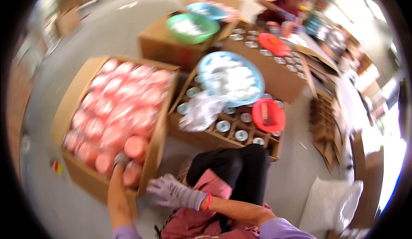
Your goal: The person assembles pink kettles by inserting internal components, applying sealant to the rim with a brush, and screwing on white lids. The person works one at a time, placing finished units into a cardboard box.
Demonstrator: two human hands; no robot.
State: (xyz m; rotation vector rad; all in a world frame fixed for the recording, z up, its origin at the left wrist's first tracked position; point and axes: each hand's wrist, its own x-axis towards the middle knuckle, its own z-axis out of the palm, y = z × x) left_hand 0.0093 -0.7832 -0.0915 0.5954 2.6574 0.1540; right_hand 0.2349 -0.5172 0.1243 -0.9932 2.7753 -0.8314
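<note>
A large cardboard box [71, 170] on my left is filled with pink, round-topped containers [113, 114], many under clear plastic wrap. My left hand [121, 159], in a grey glove, reaches down among them at the box's near end. Its fingers are hidden between the containers, so I cannot tell whether it grips one. Two unwrapped pink containers [136, 147] show right beside that hand. Outside the box's near right corner is my right hand [174, 191], in a pale purple-grey glove with a red band at the wrist. Its fingers stretch toward the box and hold nothing visible.
Ahead stands a divided carton [223, 139] of lidded jars. A blue basin [231, 80] of white pieces, a crumpled plastic bag [204, 110] and a red dish [269, 115] rest on it. Farther back are a green basin [193, 28] and a person [285, 7] working.
</note>
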